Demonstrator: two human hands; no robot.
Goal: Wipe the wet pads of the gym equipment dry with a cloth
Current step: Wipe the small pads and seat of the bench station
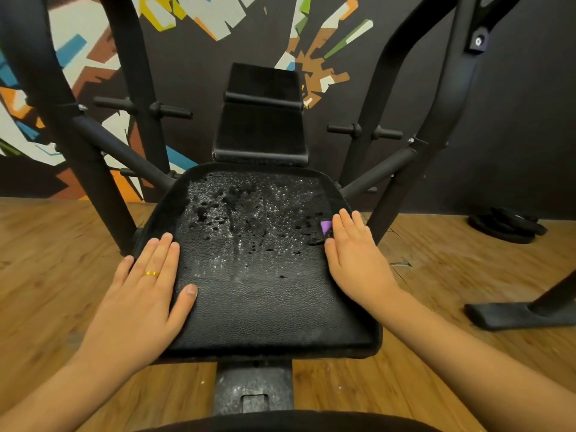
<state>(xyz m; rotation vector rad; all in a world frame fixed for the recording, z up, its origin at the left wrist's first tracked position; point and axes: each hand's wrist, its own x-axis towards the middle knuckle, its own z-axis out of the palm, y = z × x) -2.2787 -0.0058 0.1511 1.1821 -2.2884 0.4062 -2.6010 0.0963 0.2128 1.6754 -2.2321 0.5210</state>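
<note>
A black textured seat pad [255, 294] fills the middle of the view, its far half covered in water drops and dark wet blotches. My left hand [146, 282] lies flat on the pad's left edge, fingers straight, a gold ring on one finger. My right hand [355, 254] lies flat on the right edge, fingers straight. A small purple corner, perhaps of a cloth [326, 227], peeks out from under my right fingers. Behind the seat stands the black back pad [261, 126], upright and dark.
Black steel frame tubes [93, 169] rise on both sides of the seat, with weight pegs [170, 111] sticking out. Weight plates [508, 226] lie on the wooden floor at the right. A machine foot [517, 313] sits at the near right. A painted wall is behind.
</note>
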